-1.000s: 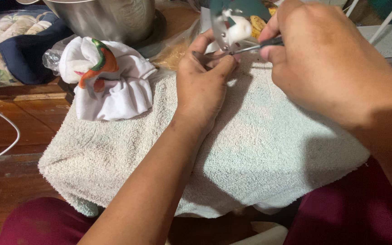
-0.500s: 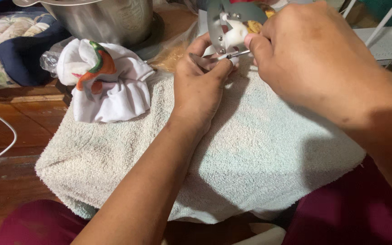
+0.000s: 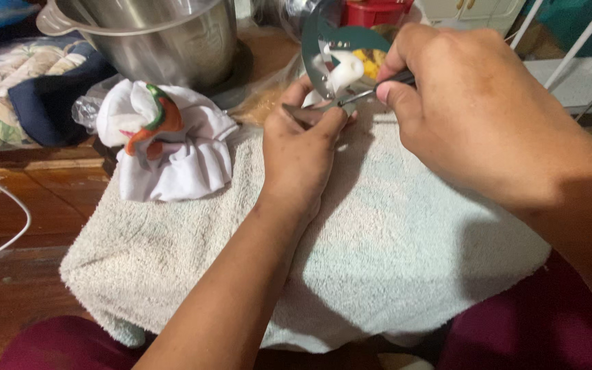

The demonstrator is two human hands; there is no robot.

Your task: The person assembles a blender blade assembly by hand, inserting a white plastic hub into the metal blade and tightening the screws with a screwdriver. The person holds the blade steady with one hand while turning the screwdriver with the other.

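Observation:
My left hand rests on a pale towel over my lap and pinches the lower edge of a round grey metal disc held upright. A white lump sits against the disc's face. My right hand grips a thin metal tool with a dark handle. Its tip meets the disc just above my left fingertips. The far part of the disc is hidden behind my right hand.
A large steel pot stands at the back left. A bunched white cloth with orange and green lies on the towel's left corner. A quilted floral cloth, a white cable, a red container and a white wire rack surround the towel.
My right hand has shifted slightly left with the tool, bringing its tip closer to my left fingertips. My left hand keeps its pinch on the disc.

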